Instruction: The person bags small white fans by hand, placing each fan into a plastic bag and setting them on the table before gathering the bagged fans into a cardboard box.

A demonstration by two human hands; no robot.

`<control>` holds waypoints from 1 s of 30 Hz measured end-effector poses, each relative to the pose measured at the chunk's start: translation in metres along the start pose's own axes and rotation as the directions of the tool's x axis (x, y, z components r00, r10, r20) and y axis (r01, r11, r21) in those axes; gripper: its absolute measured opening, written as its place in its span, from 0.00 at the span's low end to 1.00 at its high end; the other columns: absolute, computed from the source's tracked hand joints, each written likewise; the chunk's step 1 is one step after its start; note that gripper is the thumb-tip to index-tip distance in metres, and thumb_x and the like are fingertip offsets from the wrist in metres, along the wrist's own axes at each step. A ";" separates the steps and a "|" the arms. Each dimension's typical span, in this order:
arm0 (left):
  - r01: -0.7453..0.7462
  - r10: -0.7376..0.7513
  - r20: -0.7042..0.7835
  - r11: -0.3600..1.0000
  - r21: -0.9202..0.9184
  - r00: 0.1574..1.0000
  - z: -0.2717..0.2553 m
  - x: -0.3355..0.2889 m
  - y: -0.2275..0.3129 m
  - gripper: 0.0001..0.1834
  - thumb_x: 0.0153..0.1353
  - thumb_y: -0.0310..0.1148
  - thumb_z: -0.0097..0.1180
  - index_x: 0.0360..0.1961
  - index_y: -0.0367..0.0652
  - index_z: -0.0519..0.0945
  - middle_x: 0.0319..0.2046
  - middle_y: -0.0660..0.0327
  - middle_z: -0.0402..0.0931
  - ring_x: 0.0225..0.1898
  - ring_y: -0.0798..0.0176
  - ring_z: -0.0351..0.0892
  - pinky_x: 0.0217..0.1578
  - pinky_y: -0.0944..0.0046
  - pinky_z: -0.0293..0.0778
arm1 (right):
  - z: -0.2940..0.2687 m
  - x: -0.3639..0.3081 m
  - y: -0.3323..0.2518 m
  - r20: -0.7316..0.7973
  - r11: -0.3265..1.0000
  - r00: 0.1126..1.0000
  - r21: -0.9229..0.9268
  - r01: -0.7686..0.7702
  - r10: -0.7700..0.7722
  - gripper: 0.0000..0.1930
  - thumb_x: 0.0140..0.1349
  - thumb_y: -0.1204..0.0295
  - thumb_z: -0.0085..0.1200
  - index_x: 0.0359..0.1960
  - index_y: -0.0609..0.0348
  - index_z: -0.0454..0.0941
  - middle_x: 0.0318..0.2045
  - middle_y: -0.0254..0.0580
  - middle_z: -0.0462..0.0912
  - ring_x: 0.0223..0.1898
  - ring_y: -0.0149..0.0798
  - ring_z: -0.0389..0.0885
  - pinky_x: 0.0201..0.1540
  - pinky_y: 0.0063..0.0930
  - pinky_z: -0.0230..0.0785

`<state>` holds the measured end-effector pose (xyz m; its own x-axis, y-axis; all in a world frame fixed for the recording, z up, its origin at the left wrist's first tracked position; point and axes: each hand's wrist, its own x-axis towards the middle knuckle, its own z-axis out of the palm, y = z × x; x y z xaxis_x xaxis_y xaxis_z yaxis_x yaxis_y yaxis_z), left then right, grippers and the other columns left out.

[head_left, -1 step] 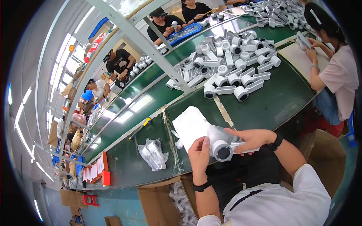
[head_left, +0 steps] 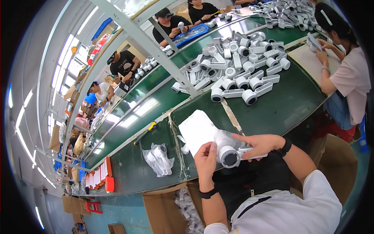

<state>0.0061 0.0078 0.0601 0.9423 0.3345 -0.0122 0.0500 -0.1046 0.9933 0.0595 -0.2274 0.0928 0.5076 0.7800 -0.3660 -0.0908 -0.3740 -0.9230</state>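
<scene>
Gripping a white handheld device (head_left: 233, 155) with both hands, the person works at the near edge of the green conveyor table (head_left: 296, 105). The left hand (head_left: 205, 160) is wrapped around the device's round head, fingers closed on it from the left, the dark circular face of that head turned toward the camera. The right hand (head_left: 260, 145) is clamped on the handle end, the forefinger stretched out along the top toward the head. A clear plastic bag (head_left: 223, 137) lies loosely over the head of the device, between the two hands; how far the device sits inside it cannot be told. Just behind the hands, a stack of white flat bags (head_left: 196, 128) rests on the table near its front edge. Further left along the same edge sits a crumpled clear bag (head_left: 159, 159), and beyond that a yellow-handled tool (head_left: 145, 132) lies on the belt. Toward the far right part of the table, a big heap of the same white devices (head_left: 237, 78) is spread out, well apart from the hands. Below the near edge, an open cardboard box (head_left: 171, 206) holds more white parts. Other workers sit along the far side and at the right end, one in a pink top (head_left: 352, 80).
</scene>
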 end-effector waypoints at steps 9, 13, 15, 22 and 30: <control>-0.307 0.313 0.009 0.925 0.224 0.950 -0.008 -0.014 -0.001 0.06 0.59 0.27 0.62 0.36 0.37 0.83 0.28 0.63 0.78 0.28 0.69 0.75 0.30 0.71 0.71 | 0.020 0.021 0.016 -0.185 1.000 0.982 0.014 0.026 -0.023 0.32 0.63 0.65 0.55 0.68 0.51 0.59 0.29 0.38 0.79 0.19 0.27 0.75 0.23 0.22 0.71; -0.670 0.701 0.160 0.550 0.498 0.695 0.028 -0.018 0.007 0.06 0.52 0.22 0.62 0.33 0.37 0.81 0.31 0.54 0.78 0.32 0.53 0.78 0.33 0.61 0.74 | 0.037 0.030 0.040 -0.472 0.968 0.881 0.200 0.150 -0.039 0.28 0.64 0.67 0.53 0.66 0.55 0.60 0.28 0.41 0.80 0.17 0.31 0.76 0.20 0.23 0.71; -0.718 0.738 0.136 0.570 0.399 0.661 0.037 -0.023 0.005 0.06 0.53 0.20 0.59 0.33 0.37 0.80 0.31 0.53 0.76 0.33 0.48 0.76 0.34 0.59 0.74 | 0.040 0.029 0.036 -0.512 0.873 0.859 0.404 0.273 -0.032 0.29 0.66 0.72 0.50 0.67 0.55 0.55 0.30 0.43 0.80 0.16 0.32 0.76 0.18 0.23 0.71; -0.471 0.458 0.267 0.882 -0.020 0.848 0.051 -0.048 -0.027 0.07 0.56 0.20 0.57 0.37 0.36 0.76 0.32 0.50 0.73 0.34 0.45 0.74 0.35 0.58 0.72 | 0.051 0.058 0.038 -0.783 0.738 0.615 0.362 0.570 -0.092 0.26 0.69 0.70 0.49 0.66 0.58 0.57 0.42 0.40 0.78 0.32 0.28 0.79 0.28 0.22 0.74; -0.301 0.352 0.196 0.921 -0.249 0.915 0.031 -0.044 -0.031 0.23 0.60 0.29 0.60 0.55 0.40 0.69 0.48 0.58 0.71 0.43 0.61 0.73 0.43 0.63 0.73 | 0.059 0.048 0.054 -0.706 0.753 0.698 0.391 0.529 -0.123 0.15 0.68 0.72 0.48 0.55 0.62 0.70 0.43 0.38 0.78 0.37 0.27 0.77 0.40 0.21 0.71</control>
<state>-0.0265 -0.0331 0.0263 0.9449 0.0862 0.3158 -0.3197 0.0366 0.9468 0.0288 -0.1803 0.0184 0.9700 0.2362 -0.0576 -0.1351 0.3267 -0.9354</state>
